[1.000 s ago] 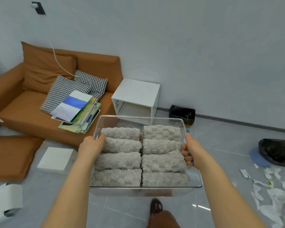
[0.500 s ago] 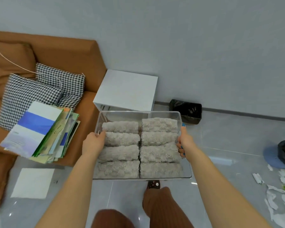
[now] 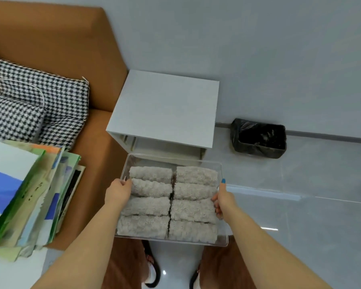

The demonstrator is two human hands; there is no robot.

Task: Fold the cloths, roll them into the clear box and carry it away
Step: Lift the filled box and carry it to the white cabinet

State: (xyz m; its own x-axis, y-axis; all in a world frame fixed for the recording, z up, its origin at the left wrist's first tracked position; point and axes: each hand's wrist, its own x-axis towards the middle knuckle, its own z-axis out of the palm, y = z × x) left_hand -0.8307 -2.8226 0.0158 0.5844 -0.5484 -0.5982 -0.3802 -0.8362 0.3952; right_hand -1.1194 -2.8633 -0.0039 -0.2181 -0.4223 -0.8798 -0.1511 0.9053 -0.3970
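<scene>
Above the grey floor [image 3: 300, 205] your left hand [image 3: 118, 191] and right hand [image 3: 222, 200] grip the clear box's [image 3: 223, 239] sides, eight rolled cloths [image 3: 150, 187] packed inside, so rolling looks done and only carrying remains, white cabinet [image 3: 165, 107] just ahead.

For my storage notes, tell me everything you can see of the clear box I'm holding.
The clear box is a shallow, lidless rectangle with rounded corners, seemingly transparent plastic. It is held roughly level above the floor, just in front of the white side table. Eight grey rolled cloths fill it in two columns of four. The left hand grips its left rim and the right hand its right side.
</scene>
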